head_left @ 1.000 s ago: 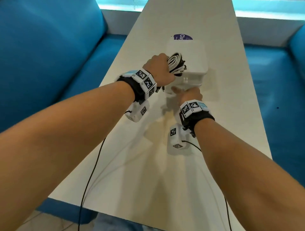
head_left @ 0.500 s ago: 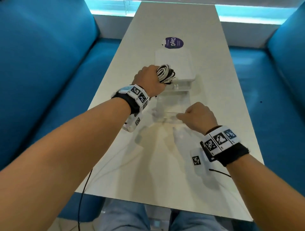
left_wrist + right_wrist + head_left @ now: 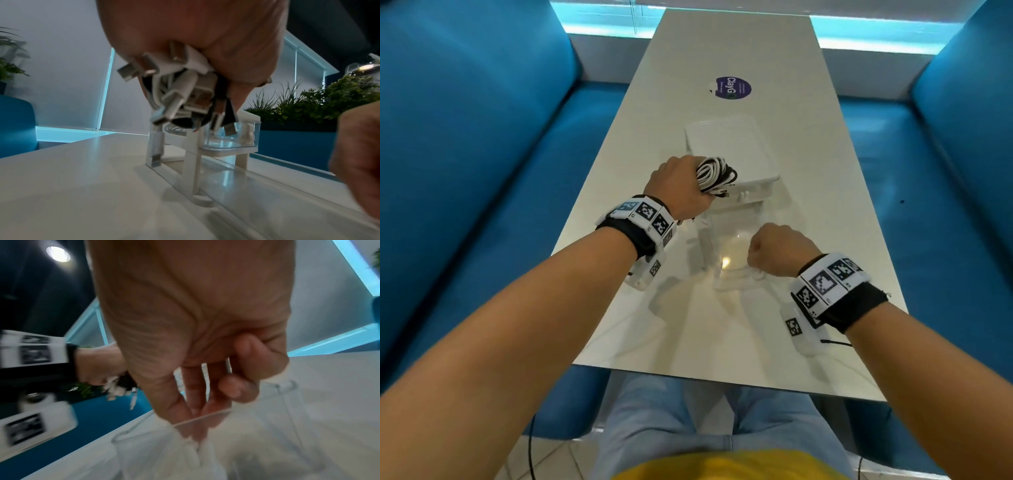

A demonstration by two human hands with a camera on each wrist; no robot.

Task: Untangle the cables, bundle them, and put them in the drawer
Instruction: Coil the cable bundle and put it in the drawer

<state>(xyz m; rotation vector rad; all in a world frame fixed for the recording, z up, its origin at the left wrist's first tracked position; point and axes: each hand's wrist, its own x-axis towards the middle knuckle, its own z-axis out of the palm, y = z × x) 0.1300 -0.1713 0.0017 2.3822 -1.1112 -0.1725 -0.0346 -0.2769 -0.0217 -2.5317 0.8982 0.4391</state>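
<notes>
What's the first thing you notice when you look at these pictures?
The black-and-white cable bundle, held in the left hand at the middle of the white table, above a small white drawer unit. Just nearer, the right hand grips the front of a clear drawer, pulled out. Bright blue sofas run along both sides.

A purple round sticker [image 3: 733, 88] lies on the white table [image 3: 825, 212], blue sofas [image 3: 465, 154] alongside, seemingly plants [image 3: 320, 100] behind.

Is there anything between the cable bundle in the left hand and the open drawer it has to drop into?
Nothing visible. The left hand grips the cable bundle beside the white organiser; the clear drawer is pulled out, the right hand at its front edge.
</notes>
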